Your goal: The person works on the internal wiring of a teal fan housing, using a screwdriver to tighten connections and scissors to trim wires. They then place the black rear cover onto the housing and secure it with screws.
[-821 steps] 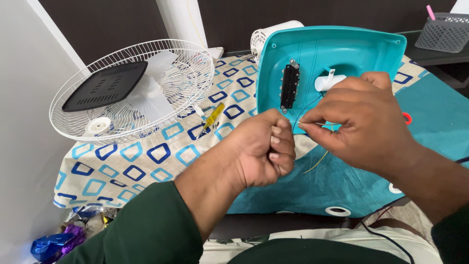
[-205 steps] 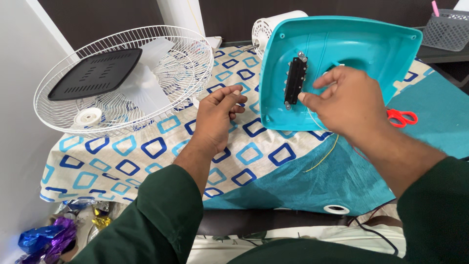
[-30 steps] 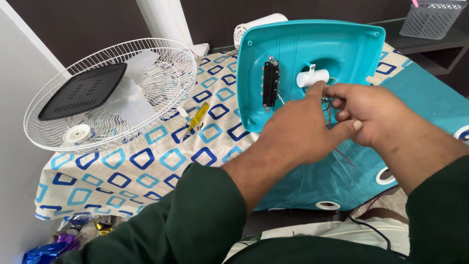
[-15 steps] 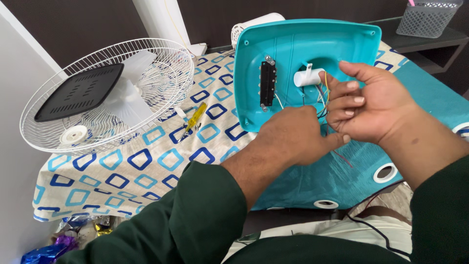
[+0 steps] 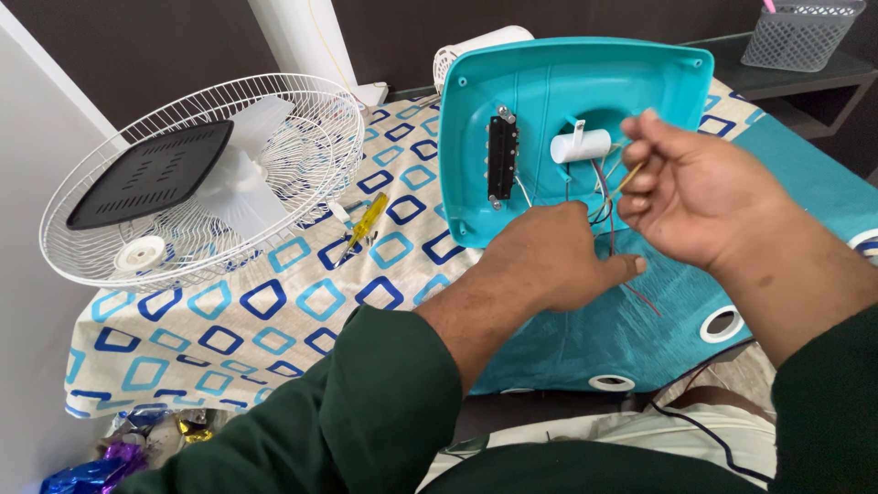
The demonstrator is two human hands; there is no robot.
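The left hand (image 5: 558,261) lies palm down, knuckles up, fingers curled loosely and thumb stretched out to the right, its dark green sleeve reaching in from below. The right hand (image 5: 700,197) is raised just beside it, fingers bent inward and fingertips pinched together, forearm running off lower right.

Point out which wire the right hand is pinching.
The yellow wire: the right hand pinches it between thumb and fingers, while the red wire and the dark wires hang loose out of the teal fan base.
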